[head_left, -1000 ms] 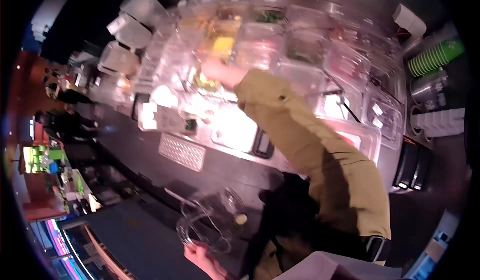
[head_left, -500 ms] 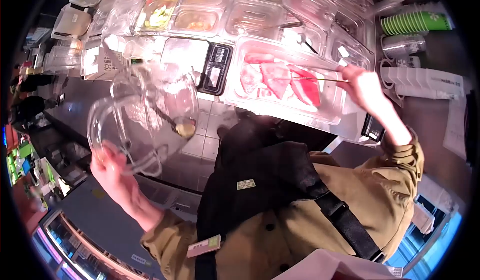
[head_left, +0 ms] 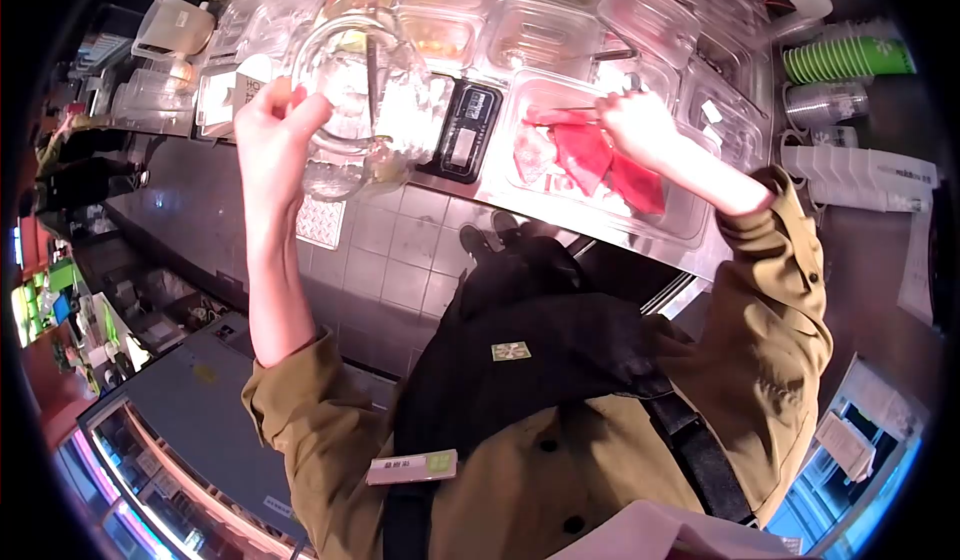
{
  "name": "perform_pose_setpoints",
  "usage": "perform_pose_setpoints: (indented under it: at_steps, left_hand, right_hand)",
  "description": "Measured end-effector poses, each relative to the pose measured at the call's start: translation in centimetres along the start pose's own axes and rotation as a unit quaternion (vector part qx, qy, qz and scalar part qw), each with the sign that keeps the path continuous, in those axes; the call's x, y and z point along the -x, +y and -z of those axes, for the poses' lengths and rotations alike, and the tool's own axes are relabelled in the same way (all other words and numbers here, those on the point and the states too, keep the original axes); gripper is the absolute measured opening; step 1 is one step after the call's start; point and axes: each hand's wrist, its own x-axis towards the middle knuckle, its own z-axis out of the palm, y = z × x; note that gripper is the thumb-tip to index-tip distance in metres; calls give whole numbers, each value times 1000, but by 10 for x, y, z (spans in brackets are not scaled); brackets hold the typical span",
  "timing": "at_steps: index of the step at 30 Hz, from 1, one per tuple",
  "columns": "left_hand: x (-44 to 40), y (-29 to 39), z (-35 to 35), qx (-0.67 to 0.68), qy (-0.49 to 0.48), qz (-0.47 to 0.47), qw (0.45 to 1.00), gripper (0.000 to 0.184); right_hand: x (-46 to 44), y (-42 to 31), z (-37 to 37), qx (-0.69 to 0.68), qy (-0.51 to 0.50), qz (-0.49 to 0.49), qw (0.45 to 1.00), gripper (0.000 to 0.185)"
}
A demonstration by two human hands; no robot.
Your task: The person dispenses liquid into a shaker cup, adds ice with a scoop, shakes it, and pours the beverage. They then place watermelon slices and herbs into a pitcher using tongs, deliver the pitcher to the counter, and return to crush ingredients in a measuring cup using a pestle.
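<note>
My left hand (head_left: 275,130) is closed round the handle of a clear pitcher (head_left: 408,125), raised at the counter's edge beside the scale (head_left: 463,140). A long dark stick shows in or behind the pitcher; glare hides what is inside. My right hand (head_left: 640,130) hangs over a clear tub (head_left: 690,215), closed on a thin utensil (head_left: 565,116) whose kind I cannot make out. Below it in the tub lie red fruit pieces (head_left: 582,155) that look like watermelon.
Several clear lidded food containers (head_left: 545,40) fill the back of the counter. Stacked green cups (head_left: 850,58) and white cups (head_left: 860,165) lie at the right. A box (head_left: 218,100) stands left of the pitcher. Tiled floor (head_left: 380,250) lies below.
My left hand has lifted the pitcher up and to the right, from over the floor to the counter edge. My right hand has moved left and inward over the tub, still gripping the thin utensil.
</note>
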Motion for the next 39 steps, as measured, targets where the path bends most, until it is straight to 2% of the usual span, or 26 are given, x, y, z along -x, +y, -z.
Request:
perform_pose_setpoints:
  at_steps: [3, 4, 7, 8, 11, 12, 16, 23, 27, 30, 33, 34, 37, 38, 39]
  left_hand:
    - [-11, -9, -2, -3, -18, 6, 1000, 15]
    - [-13, -8, -5, -3, -25, 4, 1000, 14]
    - [-22, -11, -4, -5, -34, -3, 999, 12]
    - [-24, -10, -6, -3, -33, -5, 999, 12]
    - [-33, -15, -7, -10, -35, 0, 999, 14]
    - [-35, -16, -7, -17, -37, -2, 999, 14]
    - [-38, -19, -3, -30, -58, -22, 998, 24]
    - [-34, -18, -7, -46, -35, -34, 998, 34]
    - [-33, -18, -8, -36, -27, -45, 998, 35]
    - [-35, -24, -9, -44, -20, -77, 996, 39]
    - [-32, -18, -5, -75, -38, -69, 994, 25]
    - [-31, -18, -5, -48, -25, -78, 995, 25]
    - [-28, -22, -8, 10, -3, -99, 995, 25]
    - [-27, -24, -7, 16, -5, -100, 995, 25]
    - [-28, -26, -6, 22, -7, -101, 995, 25]
  right_hand:
    - [21, -19, 33, 48, 32, -41, 997, 19]
    - [24, -18, 26, 82, 34, -23, 996, 27]
    - [17, -32, 9, 180, 78, 40, 980, 35]
    - [16, -38, 10, 196, 48, 36, 979, 41]
    - [1, -59, 24, 281, 4, 39, 959, 37]
    - [-6, -63, 29, 267, -4, 44, 963, 28]
    - [-19, -58, 28, 189, -52, 26, 980, 12]
    - [-27, -40, 28, 36, -118, -38, 992, 14]
    - [-23, -48, 26, -1, -147, -166, 975, 26]
    - [-32, -29, 34, -227, -254, -275, 899, 29]
    - [-35, -32, 53, -69, -249, -253, 932, 43]
    - [-36, -39, 61, -2, -257, -254, 932, 43]
    - [-38, -29, 67, -84, -274, -275, 918, 42]
    - [-39, -19, 62, -155, -295, -271, 903, 41]
    - [-40, -16, 55, -151, -279, -273, 908, 37]
